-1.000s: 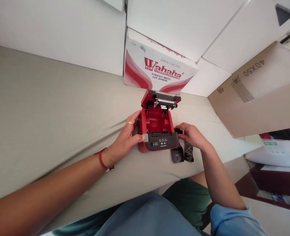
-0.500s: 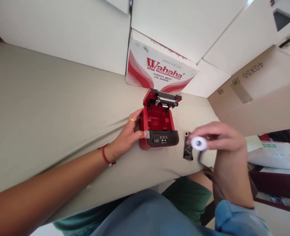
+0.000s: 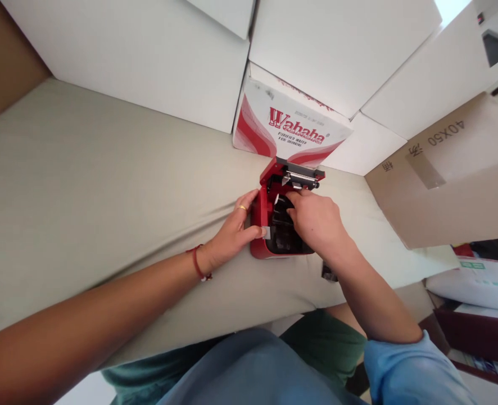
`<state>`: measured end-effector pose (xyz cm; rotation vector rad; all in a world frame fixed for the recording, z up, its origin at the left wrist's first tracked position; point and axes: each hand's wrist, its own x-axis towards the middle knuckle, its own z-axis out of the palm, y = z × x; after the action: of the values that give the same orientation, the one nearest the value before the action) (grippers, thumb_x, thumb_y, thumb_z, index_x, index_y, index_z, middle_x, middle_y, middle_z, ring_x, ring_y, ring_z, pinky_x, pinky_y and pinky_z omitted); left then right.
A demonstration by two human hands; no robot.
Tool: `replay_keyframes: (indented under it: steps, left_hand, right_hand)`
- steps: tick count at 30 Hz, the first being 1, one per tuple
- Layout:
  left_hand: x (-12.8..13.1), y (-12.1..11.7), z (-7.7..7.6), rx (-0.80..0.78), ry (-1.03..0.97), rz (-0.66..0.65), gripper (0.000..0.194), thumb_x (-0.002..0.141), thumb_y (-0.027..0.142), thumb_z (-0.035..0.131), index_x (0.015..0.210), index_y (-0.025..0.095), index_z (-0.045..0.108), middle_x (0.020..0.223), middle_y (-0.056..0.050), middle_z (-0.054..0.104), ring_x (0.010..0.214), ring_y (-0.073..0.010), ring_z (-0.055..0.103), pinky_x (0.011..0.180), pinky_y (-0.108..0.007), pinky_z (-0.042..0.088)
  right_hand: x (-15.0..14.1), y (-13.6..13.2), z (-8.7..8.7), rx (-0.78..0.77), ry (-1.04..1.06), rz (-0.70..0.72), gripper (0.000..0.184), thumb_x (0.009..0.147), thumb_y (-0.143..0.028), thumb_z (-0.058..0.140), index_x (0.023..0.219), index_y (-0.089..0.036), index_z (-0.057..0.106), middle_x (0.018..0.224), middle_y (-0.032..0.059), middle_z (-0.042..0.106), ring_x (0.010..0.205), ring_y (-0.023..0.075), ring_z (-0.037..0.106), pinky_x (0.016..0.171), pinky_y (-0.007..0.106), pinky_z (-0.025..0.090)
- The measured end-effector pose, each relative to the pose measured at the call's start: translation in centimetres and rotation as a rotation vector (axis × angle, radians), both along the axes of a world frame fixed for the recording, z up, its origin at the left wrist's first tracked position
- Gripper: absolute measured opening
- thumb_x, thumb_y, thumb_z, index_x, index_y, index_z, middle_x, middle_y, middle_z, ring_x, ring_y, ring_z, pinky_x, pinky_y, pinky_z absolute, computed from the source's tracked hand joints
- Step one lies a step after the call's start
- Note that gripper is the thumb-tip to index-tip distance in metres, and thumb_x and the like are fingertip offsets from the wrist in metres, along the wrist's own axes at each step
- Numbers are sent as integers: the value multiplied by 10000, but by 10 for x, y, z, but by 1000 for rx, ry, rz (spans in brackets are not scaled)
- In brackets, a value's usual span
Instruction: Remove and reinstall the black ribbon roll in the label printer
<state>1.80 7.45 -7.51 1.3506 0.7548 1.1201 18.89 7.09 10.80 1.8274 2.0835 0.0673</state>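
Observation:
A small red printer (image 3: 261,216) with its lid (image 3: 298,175) flipped open sits on a beige cloth-covered surface (image 3: 84,185). My left hand (image 3: 235,228) grips its left side, thumb on the front corner. My right hand (image 3: 314,219) reaches into the open compartment, fingers curled over a dark roll (image 3: 280,211) with a white core end that sits inside. A dark wrapper piece (image 3: 329,273) lies on the cloth just under my right forearm.
A red-and-white Wahaha carton (image 3: 293,129) stands right behind the printer, among white boxes (image 3: 148,62). A brown cardboard box (image 3: 451,174) marked 40X50 lies at the right. The surface's front edge runs close to my lap.
My right hand lifted a white-cored roll from beside the printer, then carried it left and down into the open compartment. The left hand kept its hold on the printer.

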Motion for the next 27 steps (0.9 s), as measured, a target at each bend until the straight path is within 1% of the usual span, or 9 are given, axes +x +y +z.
replay_keyframes:
  steps: [5,9,13,16,19,21,23,25,27]
  left_hand:
    - [-1,-1,2,-17,-36,-14,1052,867,452,801,1826,288,399,1973,-145,314,1844,-470,305,1545,-680,268]
    - [-1,-1,3,-24,-26,-19,1061,884,458,798,1841,276,380,1981,-146,291,1861,-462,270,1552,-664,262]
    - [0,-1,3,-38,-37,-25,1100,871,458,816,1850,241,363,1979,-169,271,1869,-470,244,1563,-660,224]
    - [0,0,0,-21,-46,-34,1091,874,438,818,1852,266,368,1973,-153,287,1873,-470,232,1560,-678,223]
    - [-1,2,-6,-2,-46,-34,1071,883,442,813,1854,308,382,1969,-126,301,1871,-477,235,1546,-702,265]
    - [-2,2,-11,16,-45,-28,1044,898,439,806,1852,339,395,1964,-106,316,1862,-475,264,1540,-713,280]
    - [-3,2,-14,34,-51,-25,1011,921,424,799,1851,365,406,1960,-91,330,1852,-464,296,1539,-715,285]
    - [-3,2,-16,50,-60,-23,999,937,423,806,1853,373,409,1960,-88,337,1843,-458,320,1534,-713,300]
    - [-1,1,-17,67,-57,-16,974,969,438,798,1858,378,406,1962,-87,347,1832,-452,351,1524,-712,326]
  right_hand:
    - [-4,6,-5,-49,-2,16,447,1182,-183,495,1515,-278,777,1513,149,839,1162,354,869,895,424,640]
    - [-6,20,-11,-74,-18,41,422,1184,-181,492,1471,-241,795,1462,177,864,1205,376,864,924,438,653]
    - [-9,30,-16,-80,-18,67,405,1156,-146,546,1504,-179,751,1547,230,819,1238,390,855,935,441,662]
    - [-9,33,-19,-83,3,86,432,1138,-130,586,1552,-149,705,1599,264,783,1236,409,857,929,462,667]
    - [-1,35,-21,-91,45,111,441,1122,-145,666,1563,-159,690,1580,241,801,1273,404,848,970,463,665]
    - [12,32,-20,-86,167,153,419,1121,-172,714,1539,-190,713,1540,186,835,1309,375,839,1027,449,660]
    - [30,20,-19,-39,386,212,332,1155,-225,702,1482,-220,760,1469,136,874,1279,335,850,1053,440,665]
    - [50,0,-21,46,622,301,290,1205,-293,647,1448,-232,793,1419,123,893,1241,307,865,1070,447,683]
    - [68,-27,-25,138,765,412,332,1231,-346,625,1502,-236,782,1487,144,873,1319,301,853,1133,464,690]
